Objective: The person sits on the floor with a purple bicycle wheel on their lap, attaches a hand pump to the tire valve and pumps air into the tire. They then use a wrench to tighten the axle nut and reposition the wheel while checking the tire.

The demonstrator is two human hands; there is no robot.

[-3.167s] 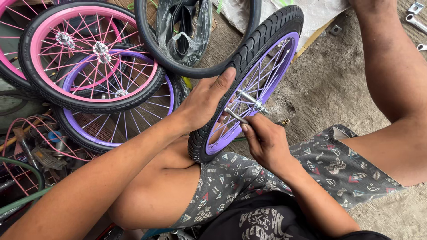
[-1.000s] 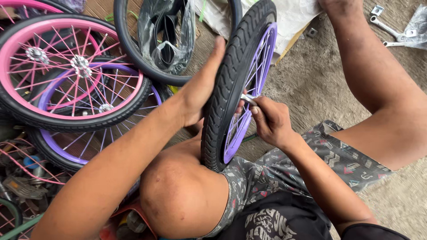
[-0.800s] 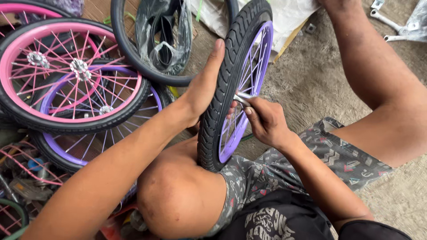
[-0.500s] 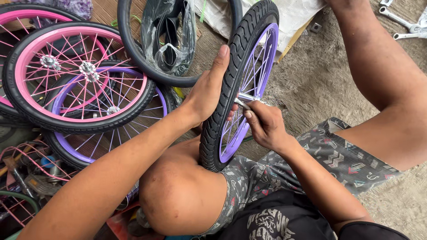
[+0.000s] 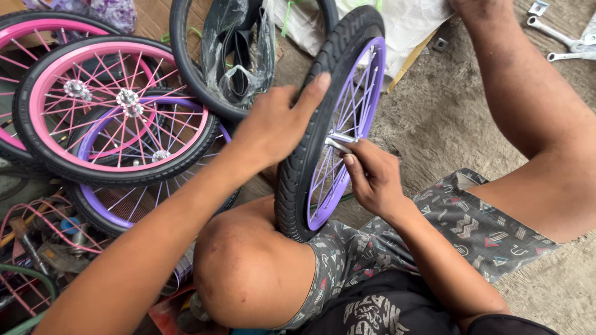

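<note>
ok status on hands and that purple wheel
Left hand gripping black tyre of upright purple-rimmed wheel. Right hand pinching its silver axle. Nothing blocking.

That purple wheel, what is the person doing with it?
A person sitting on the ground holds a small bike wheel with a purple rim upright between their knees. The left hand presses on the black tyre to steady it. The right hand pinches the silver axle at the middle of the wheel. Beside them lies a pile of finished wheels, a pink-rimmed one on top, and a couple of spanners rest on the concrete.
</note>
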